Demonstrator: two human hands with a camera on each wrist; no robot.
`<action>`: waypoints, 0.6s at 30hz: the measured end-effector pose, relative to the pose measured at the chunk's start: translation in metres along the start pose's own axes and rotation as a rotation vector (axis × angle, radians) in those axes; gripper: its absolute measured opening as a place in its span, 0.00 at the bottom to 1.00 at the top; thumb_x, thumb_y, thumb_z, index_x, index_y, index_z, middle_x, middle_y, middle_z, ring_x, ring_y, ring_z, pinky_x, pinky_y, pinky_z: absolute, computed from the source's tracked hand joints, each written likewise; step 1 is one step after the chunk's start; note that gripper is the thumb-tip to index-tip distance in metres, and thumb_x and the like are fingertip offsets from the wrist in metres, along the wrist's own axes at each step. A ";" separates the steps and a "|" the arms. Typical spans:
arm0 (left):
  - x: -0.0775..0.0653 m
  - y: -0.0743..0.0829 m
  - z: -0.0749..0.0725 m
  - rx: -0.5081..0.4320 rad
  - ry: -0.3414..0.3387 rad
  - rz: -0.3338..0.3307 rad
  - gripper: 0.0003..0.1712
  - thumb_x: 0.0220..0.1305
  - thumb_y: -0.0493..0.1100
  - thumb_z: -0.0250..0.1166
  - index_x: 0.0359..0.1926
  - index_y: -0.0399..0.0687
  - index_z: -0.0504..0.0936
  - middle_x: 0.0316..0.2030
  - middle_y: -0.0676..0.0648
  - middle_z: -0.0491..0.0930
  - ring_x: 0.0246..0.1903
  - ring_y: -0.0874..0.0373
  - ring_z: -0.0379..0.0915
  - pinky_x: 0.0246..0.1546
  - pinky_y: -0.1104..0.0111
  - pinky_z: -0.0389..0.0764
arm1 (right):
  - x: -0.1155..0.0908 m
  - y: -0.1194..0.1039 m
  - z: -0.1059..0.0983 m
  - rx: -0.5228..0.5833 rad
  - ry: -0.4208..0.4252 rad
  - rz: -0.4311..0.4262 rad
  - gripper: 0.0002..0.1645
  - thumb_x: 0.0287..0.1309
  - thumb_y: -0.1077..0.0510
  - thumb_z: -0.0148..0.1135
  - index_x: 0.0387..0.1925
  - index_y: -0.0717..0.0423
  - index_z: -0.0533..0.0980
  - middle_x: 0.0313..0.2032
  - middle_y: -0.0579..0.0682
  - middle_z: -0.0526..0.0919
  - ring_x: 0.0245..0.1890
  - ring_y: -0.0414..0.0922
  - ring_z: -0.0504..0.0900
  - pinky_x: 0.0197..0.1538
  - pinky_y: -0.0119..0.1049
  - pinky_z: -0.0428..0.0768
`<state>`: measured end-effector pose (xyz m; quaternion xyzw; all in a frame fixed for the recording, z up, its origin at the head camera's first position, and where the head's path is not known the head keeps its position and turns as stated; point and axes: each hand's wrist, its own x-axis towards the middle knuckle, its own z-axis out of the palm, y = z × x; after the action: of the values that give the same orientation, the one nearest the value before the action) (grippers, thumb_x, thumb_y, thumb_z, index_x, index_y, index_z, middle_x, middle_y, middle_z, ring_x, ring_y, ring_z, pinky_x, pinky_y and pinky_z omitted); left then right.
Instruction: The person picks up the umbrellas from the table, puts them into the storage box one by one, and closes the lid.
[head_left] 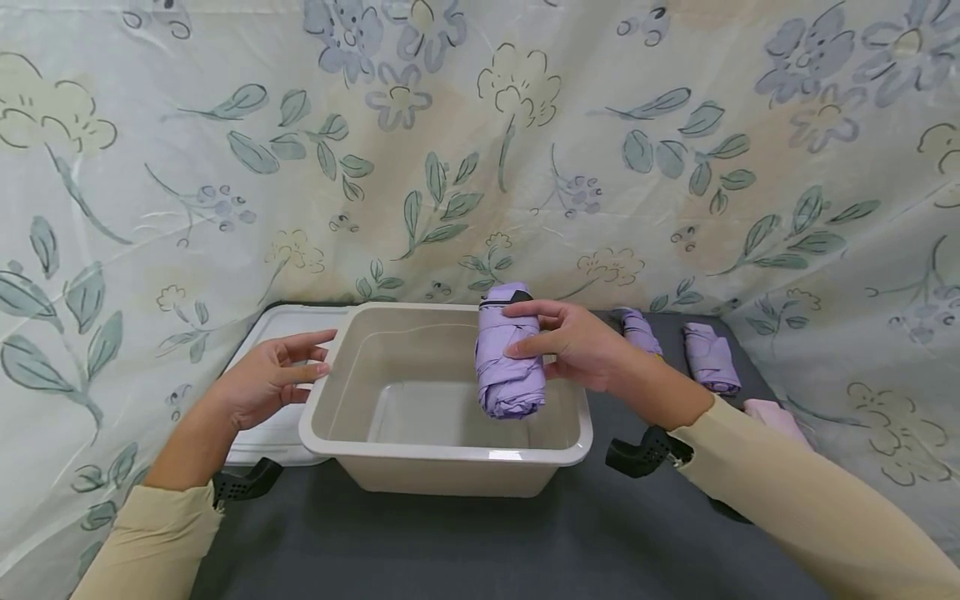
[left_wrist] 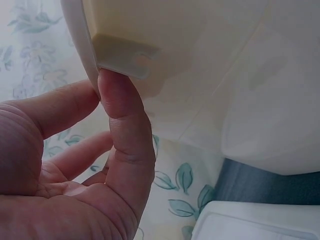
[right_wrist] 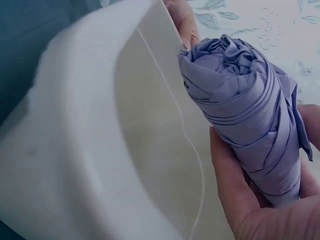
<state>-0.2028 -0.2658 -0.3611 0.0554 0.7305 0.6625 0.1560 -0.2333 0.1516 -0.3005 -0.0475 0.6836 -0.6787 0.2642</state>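
A cream plastic bin [head_left: 450,475] with a broad rolled rim stands in the middle of the head view. My left hand [head_left: 266,379] grips its left rim; in the left wrist view a fingertip [left_wrist: 119,95] is hooked under the lip of the bin [left_wrist: 200,60]. Over the right part of the bin, my right hand [head_left: 581,343] holds a rolled lavender fabric bundle [head_left: 510,358], thumb on one side and fingers on the other. A dark band crosses the bundle near its top. Its gathered, crumpled end faces the camera in the right wrist view, above the bin's inside wall [right_wrist: 160,135].
A white lid-like panel [head_left: 262,442] lies left of the bin, partly behind it. Two more lavender rolls [head_left: 711,358] [head_left: 639,331] and a pink item [head_left: 776,419], partly hidden by the right sleeve, lie at the right. Floral sheeting [head_left: 450,167] hangs behind the dark table [head_left: 465,542].
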 end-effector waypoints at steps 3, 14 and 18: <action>-0.002 -0.001 -0.003 -0.001 -0.008 -0.002 0.41 0.71 0.37 0.65 0.79 0.39 0.57 0.46 0.54 0.82 0.44 0.61 0.85 0.42 0.64 0.88 | 0.005 -0.001 0.012 -0.001 0.010 0.021 0.38 0.58 0.71 0.69 0.69 0.47 0.74 0.63 0.56 0.73 0.53 0.52 0.80 0.47 0.46 0.87; -0.005 -0.002 -0.001 0.001 0.004 0.005 0.40 0.71 0.37 0.65 0.78 0.40 0.59 0.45 0.54 0.81 0.43 0.60 0.85 0.43 0.64 0.88 | 0.027 -0.002 0.047 -0.015 -0.025 0.094 0.36 0.58 0.70 0.70 0.66 0.46 0.77 0.62 0.56 0.77 0.50 0.50 0.83 0.44 0.45 0.88; -0.005 -0.001 0.000 -0.002 0.004 0.004 0.40 0.71 0.37 0.65 0.79 0.40 0.58 0.45 0.54 0.81 0.43 0.61 0.85 0.43 0.64 0.89 | 0.038 -0.001 0.058 -0.039 -0.037 0.119 0.35 0.57 0.69 0.72 0.65 0.45 0.78 0.62 0.57 0.78 0.48 0.51 0.84 0.45 0.46 0.88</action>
<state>-0.1975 -0.2674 -0.3615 0.0554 0.7302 0.6636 0.1530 -0.2414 0.0831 -0.3076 -0.0246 0.6933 -0.6474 0.3156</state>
